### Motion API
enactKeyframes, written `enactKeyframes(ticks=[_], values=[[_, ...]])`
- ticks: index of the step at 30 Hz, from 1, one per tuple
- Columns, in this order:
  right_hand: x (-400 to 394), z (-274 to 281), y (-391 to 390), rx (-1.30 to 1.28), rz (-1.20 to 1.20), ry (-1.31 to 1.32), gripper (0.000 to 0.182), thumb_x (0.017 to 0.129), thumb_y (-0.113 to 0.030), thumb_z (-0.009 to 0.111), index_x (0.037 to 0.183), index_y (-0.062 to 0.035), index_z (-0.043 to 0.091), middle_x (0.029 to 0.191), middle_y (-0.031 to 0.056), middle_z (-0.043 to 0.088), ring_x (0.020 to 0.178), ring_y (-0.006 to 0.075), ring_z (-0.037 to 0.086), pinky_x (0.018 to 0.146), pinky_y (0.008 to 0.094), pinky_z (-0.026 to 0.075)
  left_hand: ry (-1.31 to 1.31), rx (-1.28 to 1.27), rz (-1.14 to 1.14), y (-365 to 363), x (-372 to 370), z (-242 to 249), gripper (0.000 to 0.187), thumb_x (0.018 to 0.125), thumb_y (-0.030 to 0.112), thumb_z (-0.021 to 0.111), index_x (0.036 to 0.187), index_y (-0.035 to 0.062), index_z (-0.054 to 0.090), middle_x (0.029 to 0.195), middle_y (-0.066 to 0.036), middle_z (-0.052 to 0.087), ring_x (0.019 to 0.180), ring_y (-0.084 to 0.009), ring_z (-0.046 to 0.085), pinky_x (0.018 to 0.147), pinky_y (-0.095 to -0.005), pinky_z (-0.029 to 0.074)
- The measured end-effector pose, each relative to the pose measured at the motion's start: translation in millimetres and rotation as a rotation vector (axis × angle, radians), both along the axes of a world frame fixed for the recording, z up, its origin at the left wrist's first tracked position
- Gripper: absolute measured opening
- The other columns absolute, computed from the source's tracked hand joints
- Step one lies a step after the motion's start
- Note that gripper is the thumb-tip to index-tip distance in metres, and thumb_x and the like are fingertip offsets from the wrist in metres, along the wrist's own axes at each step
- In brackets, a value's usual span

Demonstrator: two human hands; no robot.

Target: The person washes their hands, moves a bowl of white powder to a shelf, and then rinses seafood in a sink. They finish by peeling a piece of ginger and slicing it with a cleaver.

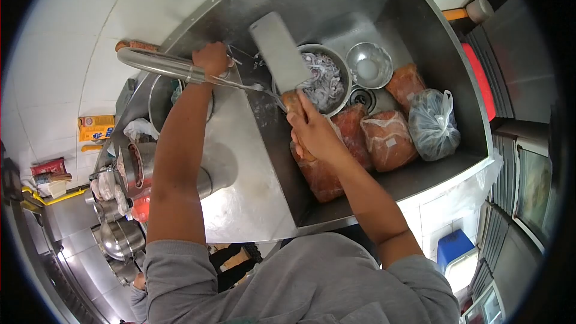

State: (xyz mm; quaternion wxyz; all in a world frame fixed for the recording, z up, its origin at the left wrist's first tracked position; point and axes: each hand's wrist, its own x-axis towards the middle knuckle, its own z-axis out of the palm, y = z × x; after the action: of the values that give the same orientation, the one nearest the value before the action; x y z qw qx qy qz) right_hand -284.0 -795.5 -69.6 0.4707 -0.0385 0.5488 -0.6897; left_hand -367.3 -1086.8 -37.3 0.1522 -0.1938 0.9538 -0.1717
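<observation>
Right hand (pixel 316 129) wrapped round the wooden handle (pixel 292 102) of the cleaver (pixel 277 48), held over the sink (pixel 342 0); blade overlaps the steel pot's (pixel 344 93) left rim (touching or not, can't tell); left hand (pixel 211 60) curled at the faucet (pixel 162 67), fingertips hidden, so can't tell what it pinches; water (pixel 245 86) runs toward the handle end. Good practice, probably: firm grip on wet wood, edge clear of left forearm (pixel 183 144), blade tilted so runoff misses the greyish strips (pixel 324 81) in the pot; small bowl (pixel 384 63), wrapped red blocks (pixel 390 143) and knotted bag (pixel 435 126) crowd the sink; pot itself limits blade room most.
</observation>
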Motion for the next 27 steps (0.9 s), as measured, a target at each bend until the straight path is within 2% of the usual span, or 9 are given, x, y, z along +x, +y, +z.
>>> enactKeyframes(ticks=[2, 5, 12, 16, 18, 20, 24, 26, 27], values=[[7.9, -0.4, -14.6, 0.041, -0.149, -0.019, 0.063, 0.090, -0.026, 0.048, 0.143, -0.0146, 0.016, 0.060, 0.0042, 0.050, 0.042, 0.0133, 0.049, 0.038, 0.0290, 0.042, 0.028, -0.013, 0.000, -3.7, -1.8, -0.6, 0.031, 0.066, 0.031, 0.073, 0.085, 0.0073, 0.068, 0.090, -0.013, 0.066, 0.093, -0.0306, 0.062, 0.084, -0.0461, 0.043], [11.8, 7.7, -15.1, -0.019, 0.179, -0.074, 0.062, 0.091, -0.025, 0.048, 0.143, -0.0144, 0.015, 0.061, 0.0046, 0.050, 0.041, 0.0129, 0.049, 0.038, 0.0283, 0.042, 0.031, -0.042, -0.012, 0.4, 1.5, -0.9, 0.032, 0.067, 0.031, 0.073, 0.085, 0.0057, 0.068, 0.091, -0.015, 0.066, 0.092, -0.0313, 0.062, 0.084, -0.0464, 0.044], [-3.5, -2.8, -0.3, -0.027, -0.113, -0.004, 0.062, 0.091, -0.024, 0.047, 0.143, -0.0163, 0.015, 0.061, 0.0055, 0.051, 0.040, 0.0131, 0.049, 0.038, 0.0290, 0.042, -0.037, -0.003, -0.077, -6.7, 1.6, 6.5, 0.035, 0.066, 0.034, 0.072, 0.084, 0.0045, 0.067, 0.088, -0.016, 0.066, 0.087, -0.0323, 0.064, 0.078, -0.0436, 0.048], [13.6, 2.2, -18.5, 0.001, 0.030, -0.033, 0.062, 0.090, -0.024, 0.048, 0.142, -0.0162, 0.017, 0.059, 0.0052, 0.050, 0.039, 0.0137, 0.049, 0.036, 0.0296, 0.042, -0.006, -0.019, -0.090, -0.3, 4.6, 1.3, 0.032, 0.066, 0.033, 0.070, 0.083, 0.0060, 0.068, 0.087, -0.016, 0.066, 0.086, -0.0322, 0.064, 0.076, -0.0414, 0.049], [17.9, 5.5, -20.4, 0.022, 0.157, -0.019, 0.061, 0.089, -0.024, 0.049, 0.142, -0.0166, 0.019, 0.058, 0.0048, 0.049, 0.039, 0.0138, 0.049, 0.035, 0.0294, 0.041, -0.032, -0.131, -0.118, -4.5, 9.0, -4.8, 0.029, 0.067, 0.030, 0.068, 0.084, 0.0077, 0.068, 0.086, -0.015, 0.066, 0.086, -0.0319, 0.064, 0.074, -0.0410, 0.050], [17.4, 5.6, -18.0, 0.014, 0.109, -0.058, 0.061, 0.090, -0.023, 0.049, 0.142, -0.0167, 0.018, 0.060, 0.0045, 0.049, 0.040, 0.0127, 0.048, 0.037, 0.0279, 0.041, -0.009, -0.185, -0.134, -8.6, 7.0, -5.5, 0.027, 0.067, 0.029, 0.067, 0.085, 0.0082, 0.068, 0.086, -0.014, 0.066, 0.085, -0.0319, 0.064, 0.072, -0.0407, 0.051], [3.7, 2.5, 16.3, 0.096, -0.043, -0.091, 0.061, 0.090, -0.022, 0.050, 0.143, -0.0164, 0.019, 0.061, 0.0036, 0.048, 0.042, 0.0112, 0.047, 0.038, 0.0258, 0.040, -0.003, -0.092, -0.146, -11.2, 6.3, -5.7, 0.028, 0.068, 0.027, 0.067, 0.086, 0.0053, 0.067, 0.085, -0.016, 0.066, 0.082, -0.0323, 0.065, 0.069, -0.0406, 0.051], [-1.1, -35.4, 48.0, 0.058, -0.166, 0.038, 0.061, 0.088, -0.023, 0.052, 0.141, -0.0184, 0.023, 0.062, 0.0044, 0.051, 0.041, 0.0140, 0.049, 0.038, 0.0280, 0.042, -0.041, -0.032, -0.119, -9.1, 5.5, -1.7, 0.029, 0.067, 0.025, 0.068, 0.087, 0.0038, 0.067, 0.085, -0.017, 0.066, 0.082, -0.0325, 0.065, 0.069, -0.0407, 0.052], [-7.3, -31.7, 68.6, 0.148, -0.160, 0.065, 0.060, 0.088, -0.023, 0.052, 0.141, -0.0184, 0.024, 0.062, 0.0043, 0.051, 0.042, 0.0141, 0.049, 0.039, 0.0279, 0.042, -0.055, -0.014, -0.091, -6.6, 3.6, 0.7, 0.029, 0.067, 0.024, 0.068, 0.087, 0.0034, 0.067, 0.085, -0.017, 0.066, 0.082, -0.0325, 0.065, 0.069, -0.0407, 0.052]])
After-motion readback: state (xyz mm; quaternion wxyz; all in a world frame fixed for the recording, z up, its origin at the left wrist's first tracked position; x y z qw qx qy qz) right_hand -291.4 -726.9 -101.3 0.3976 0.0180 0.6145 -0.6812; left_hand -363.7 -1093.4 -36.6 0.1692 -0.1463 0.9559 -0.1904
